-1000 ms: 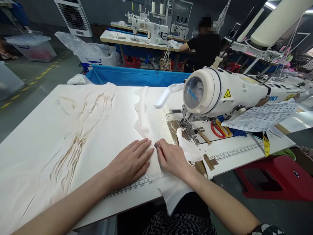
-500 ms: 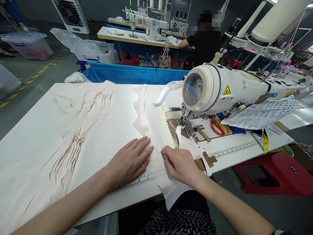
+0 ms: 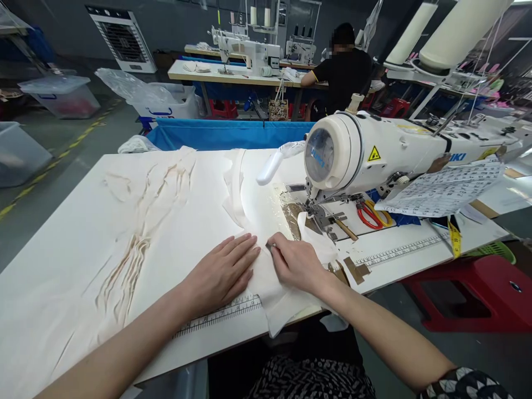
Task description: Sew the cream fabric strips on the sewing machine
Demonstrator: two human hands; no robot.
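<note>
My left hand (image 3: 222, 271) lies flat on the white table, fingers stretched out, its fingertips at the edge of a white fabric piece (image 3: 264, 280). Just to the right, my right hand (image 3: 297, 260) is closed in a pinch on that fabric. A small dark sliver shows at its fingertips, too small to name. The fabric drapes over the table's front edge, and a white strip of it rises near the needle area of the sewing machine (image 3: 332, 149). A curved white fabric piece (image 3: 238, 191) lies beyond my left hand.
Gathered cream fabric pieces (image 3: 128, 266) spread across the table's left side. A printed ruler tape (image 3: 222, 316) runs along the front edge. Red-handled scissors (image 3: 369, 216), a yellow tape measure (image 3: 455, 238) and a printed sheet (image 3: 444, 191) are at the right. A person (image 3: 344, 72) sits beyond.
My right hand has slid slightly left and away from me, and the fabric's hanging corner has drawn up with it. My left hand stays flat. The view has shifted slightly.
</note>
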